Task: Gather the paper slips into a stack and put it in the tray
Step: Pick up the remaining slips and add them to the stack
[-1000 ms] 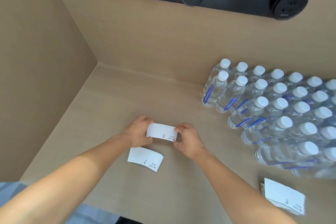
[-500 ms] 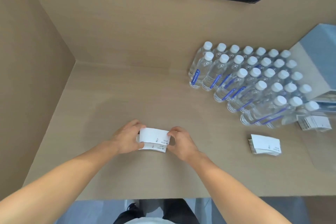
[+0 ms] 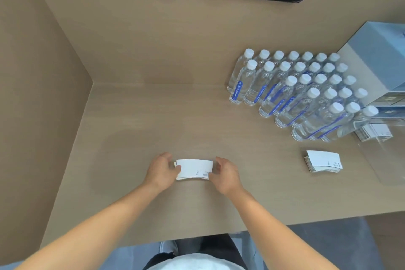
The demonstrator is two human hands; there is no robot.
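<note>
Slips (image 3: 194, 169) left of bottles (image 3: 293, 92)

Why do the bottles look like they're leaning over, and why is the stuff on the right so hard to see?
Head view: the wide lens bends things, so the water bottles fan outward; the clear tray at the right nearly vanishes against the table, and the slips behind its wall look blurry; light is soft, shadows faint.
</note>
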